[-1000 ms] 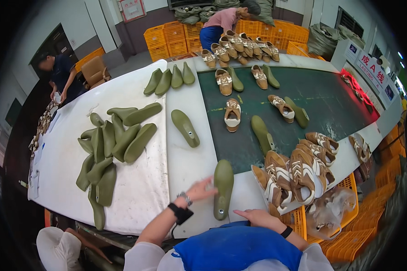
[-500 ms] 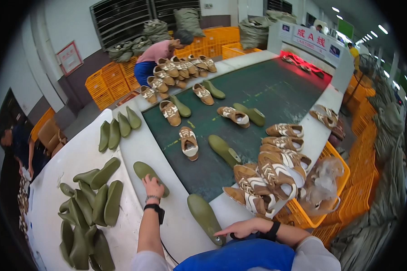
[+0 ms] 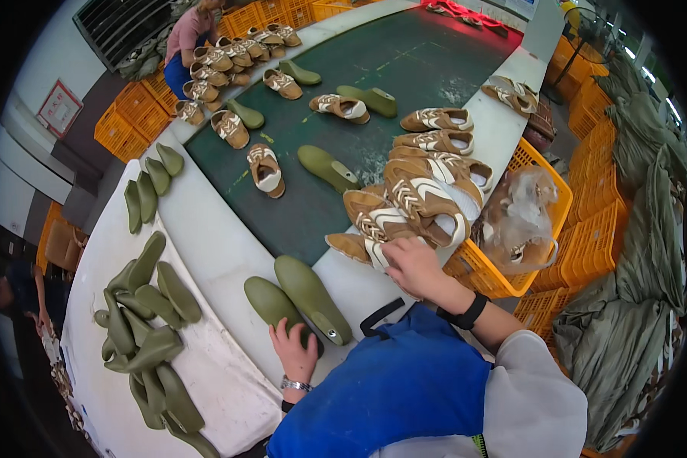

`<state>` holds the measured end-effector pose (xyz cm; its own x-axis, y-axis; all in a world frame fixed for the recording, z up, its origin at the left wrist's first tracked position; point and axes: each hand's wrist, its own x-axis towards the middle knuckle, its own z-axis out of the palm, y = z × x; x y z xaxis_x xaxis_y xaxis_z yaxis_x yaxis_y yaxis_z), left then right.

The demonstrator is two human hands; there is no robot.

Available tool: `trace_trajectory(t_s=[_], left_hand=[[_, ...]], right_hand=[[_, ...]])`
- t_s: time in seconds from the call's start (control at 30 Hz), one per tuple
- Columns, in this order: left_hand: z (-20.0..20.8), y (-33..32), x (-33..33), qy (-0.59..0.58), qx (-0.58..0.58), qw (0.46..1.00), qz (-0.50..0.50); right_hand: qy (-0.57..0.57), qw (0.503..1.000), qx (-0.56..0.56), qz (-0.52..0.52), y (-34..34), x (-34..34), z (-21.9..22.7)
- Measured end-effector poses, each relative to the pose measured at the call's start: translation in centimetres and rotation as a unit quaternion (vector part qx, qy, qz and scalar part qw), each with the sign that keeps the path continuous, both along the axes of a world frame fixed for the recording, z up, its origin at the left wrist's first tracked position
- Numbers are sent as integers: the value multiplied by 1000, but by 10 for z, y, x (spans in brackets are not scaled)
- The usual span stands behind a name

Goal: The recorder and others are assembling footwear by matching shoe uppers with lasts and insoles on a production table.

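Two olive-green shoe lasts lie side by side on the white table edge before me. My left hand [image 3: 293, 353] grips the heel end of the nearer-left shoe last [image 3: 270, 301], fingers over its top and thumb at its side. Touching it is the other shoe last [image 3: 311, 294], which has a metal-rimmed hole near its heel. My right hand [image 3: 414, 267] has its fingers around the heel end of a brown sneaker [image 3: 353, 246] with white stripes. That sneaker sits at the near end of a heap of brown sneakers [image 3: 427, 183]; its heel is partly hidden by my hand.
A dark green conveyor belt [image 3: 229, 195] carries sneakers and lasts. More lasts [image 3: 156, 347] are piled on the white cloth [image 3: 229, 366] at left. An orange crate [image 3: 504, 284] holding clear plastic stands at right. A person [image 3: 187, 38] bends beside sneakers at the far left.
My left hand has drawn its last nearer, against the other one. My right hand has left that other last and moved over to the sneaker. The whole view has shifted.
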<state>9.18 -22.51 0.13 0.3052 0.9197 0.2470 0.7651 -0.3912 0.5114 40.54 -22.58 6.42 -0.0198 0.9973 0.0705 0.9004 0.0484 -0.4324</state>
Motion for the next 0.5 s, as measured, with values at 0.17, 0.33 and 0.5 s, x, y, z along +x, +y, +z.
trace_trajectory(t_s=[0.17,0.33,0.5], left_hand=[[53,15,38,-106,-34,994,-8],[46,31,91,-132,-298,937,-129],[80,52,113,-479,-463,728,-163]], right_hand=[[-11,975,-204,-82,-11,0,-21],[218,975,26,-28,-17,-16,-20],[67,951,163,254,-14,-31,19]])
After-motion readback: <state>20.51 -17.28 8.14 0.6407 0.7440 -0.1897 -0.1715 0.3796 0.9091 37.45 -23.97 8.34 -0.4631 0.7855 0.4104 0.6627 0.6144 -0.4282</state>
